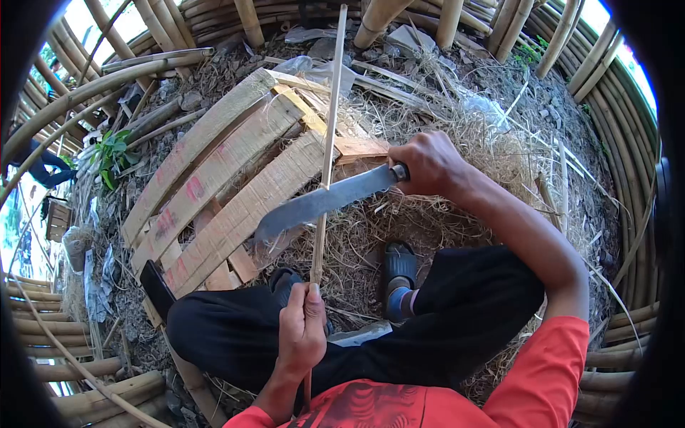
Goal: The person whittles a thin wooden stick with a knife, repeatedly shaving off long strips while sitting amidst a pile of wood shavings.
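My left hand [302,332] is closed around the lower part of a long, thin bamboo strip [332,121], which points away from me. In my right hand [427,162] is the dark handle of a machete [325,202]. Its broad grey blade reaches to the left and crosses the strip around its middle. Blade and strip appear to touch there. Beneath the strip's far half lies a wooden crate [235,196] of pale slats with red marks. The strip's near end is partly hidden by my left hand.
My sandalled feet [401,274] rest among bamboo shavings [492,153] on the dirt ground. A dark phone-like object [157,287] leans at the crate's near left corner. Bamboo pole walls [621,128] curve around me. Plastic scraps [485,110] and a green plant [112,157] lie farther out.
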